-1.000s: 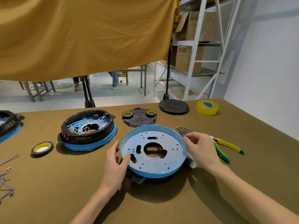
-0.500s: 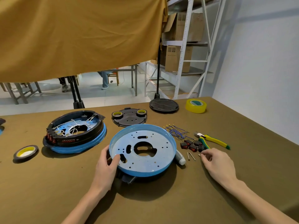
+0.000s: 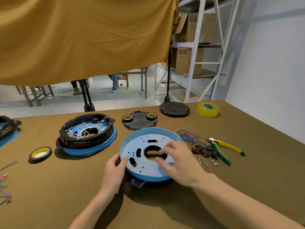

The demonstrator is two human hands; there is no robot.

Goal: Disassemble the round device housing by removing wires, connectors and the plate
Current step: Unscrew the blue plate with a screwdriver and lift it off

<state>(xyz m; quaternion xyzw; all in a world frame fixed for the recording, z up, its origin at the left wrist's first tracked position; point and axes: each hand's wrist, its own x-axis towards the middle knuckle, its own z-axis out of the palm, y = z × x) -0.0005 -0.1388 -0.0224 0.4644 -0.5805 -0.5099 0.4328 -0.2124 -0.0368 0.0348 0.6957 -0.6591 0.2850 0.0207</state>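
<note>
Right hand [image 3: 179,162] has swung back from the loose parts by the pliers [image 3: 224,148] to over the blue plate [image 3: 148,164], fingers loosely spread, grasping nothing. Left hand [image 3: 115,169] pinches the plate rim, table centre. Step: plate removal; next needs grip and lift.

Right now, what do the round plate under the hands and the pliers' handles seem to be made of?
Round plate: likely sheet metal, pale matte face with clean punched holes and slots, blue rim. Pliers: handles look like yellow and green plastic or rubber sleeves, smooth and slightly glossy; the jaws look like bare metal.
</note>
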